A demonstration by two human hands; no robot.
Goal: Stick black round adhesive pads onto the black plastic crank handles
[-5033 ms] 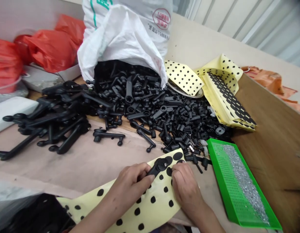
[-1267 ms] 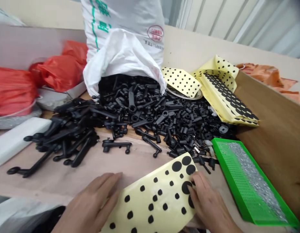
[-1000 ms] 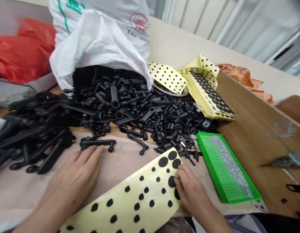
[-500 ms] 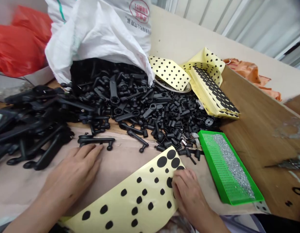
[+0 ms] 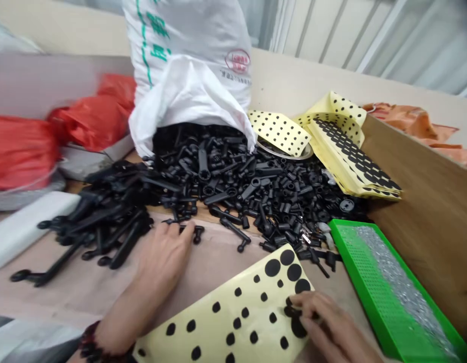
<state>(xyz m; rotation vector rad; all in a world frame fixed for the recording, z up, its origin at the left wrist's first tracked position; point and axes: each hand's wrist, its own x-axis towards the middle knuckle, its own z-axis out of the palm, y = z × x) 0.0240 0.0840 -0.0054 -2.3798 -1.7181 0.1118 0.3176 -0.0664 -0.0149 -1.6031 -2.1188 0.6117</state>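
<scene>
A yellow backing sheet [image 5: 218, 327] with round black adhesive dots lies on the tan work surface in front of me. My right hand [image 5: 324, 317] is at the sheet's right edge, its fingertips pinching a small black dot. My left hand [image 5: 161, 257] rests with spread fingers on a black plastic handle [image 5: 190, 228] at the front of a large heap of black plastic parts [image 5: 256, 201]. The hand hides most of that handle, and only its knobbed end shows clearly.
A white woven sack [image 5: 188, 65] spills the heap. Longer black handles [image 5: 105, 227] lie to the left. A green perforated tray [image 5: 363, 262] of small metal pieces sits at right. Stacked dotted sheets [image 5: 350, 156] lie beyond, and red bags [image 5: 93, 121] stand at back left.
My left hand has moved forward onto the black handle. My right hand has shifted down the sheet's right edge. The sheet now sits further right, and the view has swung.
</scene>
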